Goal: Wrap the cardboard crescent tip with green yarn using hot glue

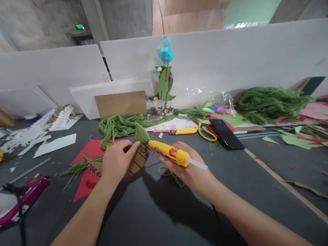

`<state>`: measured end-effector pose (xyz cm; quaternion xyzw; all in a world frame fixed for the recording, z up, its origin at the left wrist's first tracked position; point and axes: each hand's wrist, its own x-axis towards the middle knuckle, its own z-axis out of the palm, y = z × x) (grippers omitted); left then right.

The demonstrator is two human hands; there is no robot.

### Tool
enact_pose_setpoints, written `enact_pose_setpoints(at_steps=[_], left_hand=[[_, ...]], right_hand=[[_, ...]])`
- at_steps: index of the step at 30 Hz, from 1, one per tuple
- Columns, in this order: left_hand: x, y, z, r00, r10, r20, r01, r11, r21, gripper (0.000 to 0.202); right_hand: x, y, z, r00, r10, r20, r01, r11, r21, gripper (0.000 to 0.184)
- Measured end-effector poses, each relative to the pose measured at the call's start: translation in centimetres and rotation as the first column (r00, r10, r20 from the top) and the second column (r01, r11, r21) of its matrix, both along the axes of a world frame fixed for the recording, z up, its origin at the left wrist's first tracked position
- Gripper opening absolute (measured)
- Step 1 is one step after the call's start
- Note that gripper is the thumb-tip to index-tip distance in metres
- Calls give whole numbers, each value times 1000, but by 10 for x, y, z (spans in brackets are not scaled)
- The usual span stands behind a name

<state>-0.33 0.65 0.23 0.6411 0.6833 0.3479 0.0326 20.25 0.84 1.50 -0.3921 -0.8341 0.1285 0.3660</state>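
Note:
My left hand (pixel 119 159) is closed on a curved brown cardboard cutout (pixel 139 160) with printed lettering. Green yarn (pixel 141 134) covers the upper tip of this cutout. In my right hand (pixel 191 167) is a yellow hot glue gun (pixel 166 150), a clear glue stick (pixel 197 163) poking out of its back end. The gun's nozzle meets or nearly meets the edge of the green-wrapped part. A loose loop of green yarn (pixel 170 173) lies on the table below my right hand. Red paper (pixel 85 184) and cut green yarn strands (pixel 77 169) lie left of the cutout.
At the back stands a green crescent decoration (pixel 165 83) topped by a blue flower (pixel 166 53). Green yarn hanks (pixel 271 102) lie along the back. A yellow utility knife (pixel 183 131), scissors (pixel 207 133) and a black phone (pixel 227 134) sit behind my right hand. A purple device (pixel 28 198) is at left.

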Motion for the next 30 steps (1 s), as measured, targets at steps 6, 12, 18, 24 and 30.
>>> enact_pose_setpoints(at_steps=[6, 12, 18, 24, 30], left_hand=[[0, 0, 1, 1000, 7, 18, -7, 1000, 5, 36], [1, -1, 0, 1000, 0, 10, 0, 1000, 17, 36], [1, 0, 1, 1000, 14, 1, -14, 1000, 3, 37], [1, -1, 2, 1000, 25, 14, -24, 999, -30, 37], [1, -2, 2, 999, 23, 23, -22, 999, -36, 38]], right_hand=[[0, 0, 1, 994, 13, 110, -19, 998, 57, 29], [-1, 0, 0, 990, 11, 140, -20, 998, 67, 31], [-3, 0, -1, 993, -19, 116, 12, 998, 54, 31], [-3, 1, -8, 989, -20, 143, 9, 997, 79, 32], [-4, 0, -10, 995, -23, 100, 14, 996, 89, 30]])
